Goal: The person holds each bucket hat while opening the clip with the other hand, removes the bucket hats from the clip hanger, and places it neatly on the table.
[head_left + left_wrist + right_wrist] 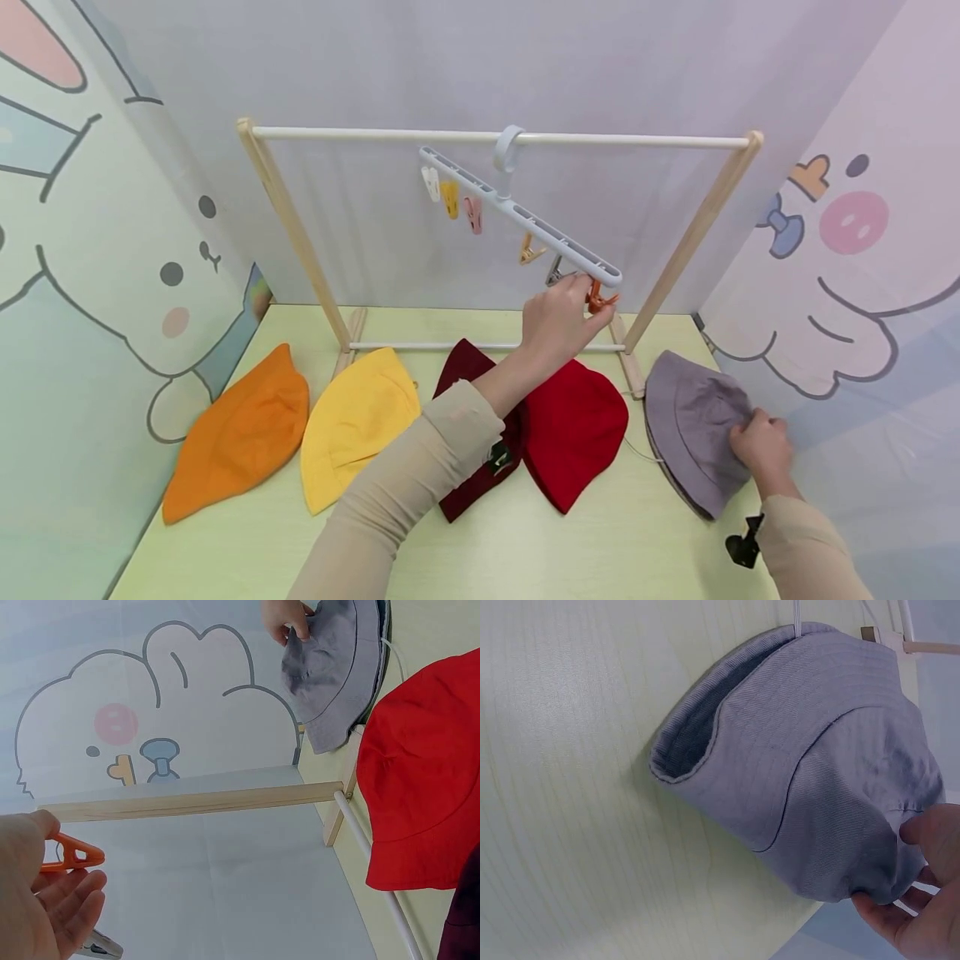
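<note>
My left hand (555, 321) pinches an orange clothespin (597, 298) at the near right end of a pale blue clip hanger (555, 237). The hanger hooks over the rack's white bar (375, 134). In the left wrist view the clothespin (84, 853) sits between thumb and fingers, with no cloth in it. My right hand (763, 450) grips the crown of a grey bucket hat (693, 425) at the table's right side. Thumb and fingers pinch its fabric in the right wrist view, where the hat's brim (705, 735) faces left and a thin pale cord (797, 619) shows.
A red hat (573, 425), a dark maroon hat (461, 367), a yellow hat (360, 425) and an orange hat (240, 442) lie in a row leftward. White (431, 183), yellow (450, 199), pink (473, 215), tan (530, 249) and grey (557, 272) clothespins hang along the hanger. Wooden posts (693, 242) support the rack.
</note>
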Available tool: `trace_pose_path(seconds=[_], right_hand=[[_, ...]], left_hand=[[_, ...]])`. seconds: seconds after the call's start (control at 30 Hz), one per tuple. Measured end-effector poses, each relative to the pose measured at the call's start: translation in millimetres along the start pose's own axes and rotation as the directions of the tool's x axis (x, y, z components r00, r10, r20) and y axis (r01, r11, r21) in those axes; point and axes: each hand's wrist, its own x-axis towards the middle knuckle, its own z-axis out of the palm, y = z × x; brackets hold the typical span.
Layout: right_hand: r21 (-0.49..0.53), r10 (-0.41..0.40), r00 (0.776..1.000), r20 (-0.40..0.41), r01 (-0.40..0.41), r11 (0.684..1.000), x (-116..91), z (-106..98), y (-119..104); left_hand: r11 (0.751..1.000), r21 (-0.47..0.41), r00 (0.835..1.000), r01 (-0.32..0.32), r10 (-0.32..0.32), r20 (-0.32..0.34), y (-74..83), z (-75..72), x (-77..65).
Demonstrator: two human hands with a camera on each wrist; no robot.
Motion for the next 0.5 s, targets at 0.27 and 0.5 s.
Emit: trace_pose_path(seconds=[0.27, 0.5], right_hand=[[-0.002, 0.013, 1.0, 0.014, -0.013, 1.0, 3, 3, -3], [-0.014, -0.013, 1.0, -0.001, 0.013, 1.0, 3, 0, -12]], left_hand=[[0.999, 0.037, 0.999, 0.017, -0.018, 0.029, 0.2, -0.8, 1.5], [0.996, 0.087, 0.999, 0.004, -0.008, 0.049, -2.6, -3.8, 2.8]])
